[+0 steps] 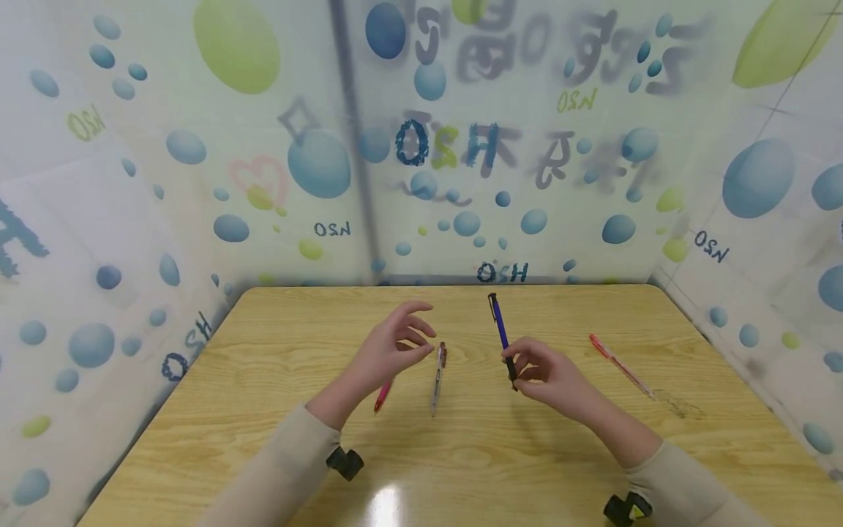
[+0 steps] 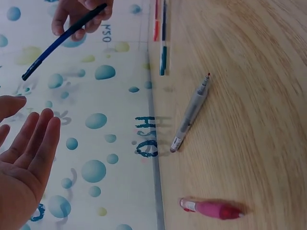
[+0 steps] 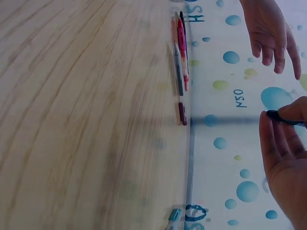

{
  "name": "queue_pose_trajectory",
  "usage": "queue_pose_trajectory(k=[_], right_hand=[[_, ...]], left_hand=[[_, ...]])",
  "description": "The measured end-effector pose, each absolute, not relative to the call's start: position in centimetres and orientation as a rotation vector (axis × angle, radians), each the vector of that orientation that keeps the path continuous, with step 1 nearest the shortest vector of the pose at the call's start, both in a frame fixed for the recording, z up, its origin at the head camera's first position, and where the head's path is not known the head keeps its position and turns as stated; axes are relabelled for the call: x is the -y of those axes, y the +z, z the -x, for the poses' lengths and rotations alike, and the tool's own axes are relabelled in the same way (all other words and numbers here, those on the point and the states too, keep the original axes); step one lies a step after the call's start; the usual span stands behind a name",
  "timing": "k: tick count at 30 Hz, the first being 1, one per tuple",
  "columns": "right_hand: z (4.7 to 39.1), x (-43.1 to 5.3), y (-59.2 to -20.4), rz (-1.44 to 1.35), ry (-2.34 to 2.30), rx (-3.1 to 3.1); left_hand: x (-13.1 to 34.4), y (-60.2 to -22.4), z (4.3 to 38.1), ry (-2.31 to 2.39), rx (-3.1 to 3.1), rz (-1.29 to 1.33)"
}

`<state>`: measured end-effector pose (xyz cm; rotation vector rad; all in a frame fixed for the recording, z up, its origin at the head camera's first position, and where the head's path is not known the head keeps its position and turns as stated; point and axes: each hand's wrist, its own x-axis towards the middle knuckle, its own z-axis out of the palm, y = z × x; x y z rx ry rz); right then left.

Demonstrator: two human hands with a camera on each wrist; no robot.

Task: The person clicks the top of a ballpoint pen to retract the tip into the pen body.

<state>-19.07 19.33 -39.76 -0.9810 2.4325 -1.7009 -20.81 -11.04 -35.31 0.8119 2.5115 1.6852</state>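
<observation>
The right hand [image 1: 552,378] is pinching a tilted blue pen [image 1: 500,323]; the left hand [image 1: 394,342] is hovering, released and relaxed.

head view faces forward, down; closer, sideways wrist views share the tabletop [image 2: 259,120].

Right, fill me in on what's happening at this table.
A person's right hand holds a blue-and-black pen near one end, up off the wood-grain table. The left hand is raised too, holding nothing. Three more pens lie on the table: a pink pen and a clear-barrelled pen on the left hand's side, and a red pen off to the right of the right hand.
</observation>
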Motion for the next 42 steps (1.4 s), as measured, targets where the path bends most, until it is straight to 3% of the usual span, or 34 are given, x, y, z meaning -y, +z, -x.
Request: queue_pose_trajectory(k=[9,20,42], right_hand=[[19.4,-21.4,-40.1,1.101,-1.693,-2.419],[19.8,-24.0,-40.5,1.061,-1.608,-2.445],[21.5,-29.6,-41.9,0.779,-1.546,-2.521]], left_hand=[[13.0,-36.2,20.9,1.568,-2.604,-0.821],[15.4,-36.9,20.9,1.458,-2.723,-0.760],[19.5,-38.0,21.0,1.314,-2.752,-0.681]])
